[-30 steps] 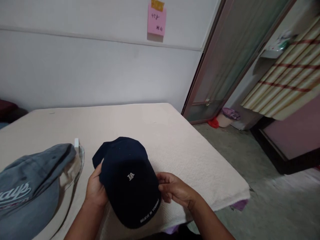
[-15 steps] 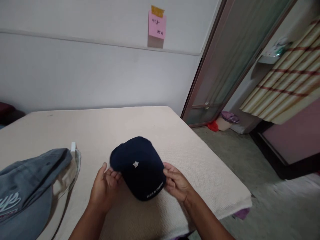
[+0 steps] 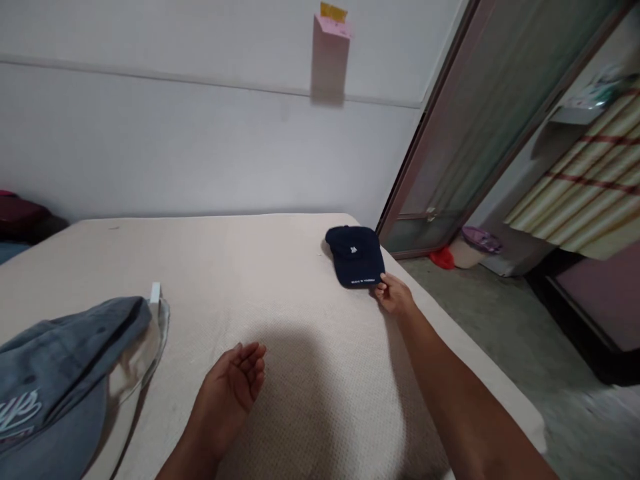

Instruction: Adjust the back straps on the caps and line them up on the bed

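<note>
Through my feed I take the dark navy-blue fabric baseball cap (image 3: 357, 260) as my landmark: it sits by the far right corner of a surface covered in cream, textured woven cloth (image 3: 225, 280), its crown away from me and its brim, edged with small white lettering, towards me. My right hand (image 3: 394, 293) is clamped on that brim at its near right corner, thumb on top, other fingers partly hidden; whether the whole cap rests on the cloth I cannot tell. My left hand (image 3: 233, 387), well apart from the cap on its near left, holds nothing, palm turned up, fingers loosely curled and a little parted. Farther left of the cap, I have a faded blue-grey cap with white script (image 3: 55, 373) against a beige fabric hat (image 3: 133, 363). Above and behind the cap, a pink paper note (image 3: 333, 25) hangs by yellow tape (image 3: 333, 12) on a white wall (image 3: 175, 147); beyond its right side stands a brown-framed glass door (image 3: 450, 133).
</note>
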`<state>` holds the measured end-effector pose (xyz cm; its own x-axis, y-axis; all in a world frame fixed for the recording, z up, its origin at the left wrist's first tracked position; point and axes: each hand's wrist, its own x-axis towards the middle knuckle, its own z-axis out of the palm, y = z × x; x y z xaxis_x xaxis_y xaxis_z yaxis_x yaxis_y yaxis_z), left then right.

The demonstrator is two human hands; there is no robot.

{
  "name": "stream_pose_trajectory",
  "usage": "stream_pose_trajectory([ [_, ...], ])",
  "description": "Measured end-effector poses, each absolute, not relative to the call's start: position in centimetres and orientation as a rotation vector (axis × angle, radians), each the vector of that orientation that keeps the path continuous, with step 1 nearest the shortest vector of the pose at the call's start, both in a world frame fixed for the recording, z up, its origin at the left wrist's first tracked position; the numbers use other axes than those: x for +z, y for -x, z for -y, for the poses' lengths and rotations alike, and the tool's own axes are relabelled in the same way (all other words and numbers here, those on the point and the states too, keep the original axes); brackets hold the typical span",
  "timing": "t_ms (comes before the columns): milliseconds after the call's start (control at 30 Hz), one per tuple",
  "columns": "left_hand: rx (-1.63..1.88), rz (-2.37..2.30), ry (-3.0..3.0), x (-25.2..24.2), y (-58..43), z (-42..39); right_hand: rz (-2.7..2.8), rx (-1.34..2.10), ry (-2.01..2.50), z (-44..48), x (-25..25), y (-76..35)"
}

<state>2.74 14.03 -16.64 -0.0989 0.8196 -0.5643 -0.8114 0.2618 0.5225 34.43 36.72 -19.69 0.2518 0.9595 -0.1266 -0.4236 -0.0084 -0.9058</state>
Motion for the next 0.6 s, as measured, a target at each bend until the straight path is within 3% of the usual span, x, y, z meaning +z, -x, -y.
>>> stream_pose_trajectory([
  [267, 1.379, -0.958, 0.05, -17.2, -3.2, -13.8, 0.409, 0.899, 1.182, -34.2, -22.3, -34.4],
  [600, 1.748, -1.06, -0.012, -16.7, -2.4, -12.6, 0.69, 1.215, 1.186, -25.4, -22.3, -23.1],
])
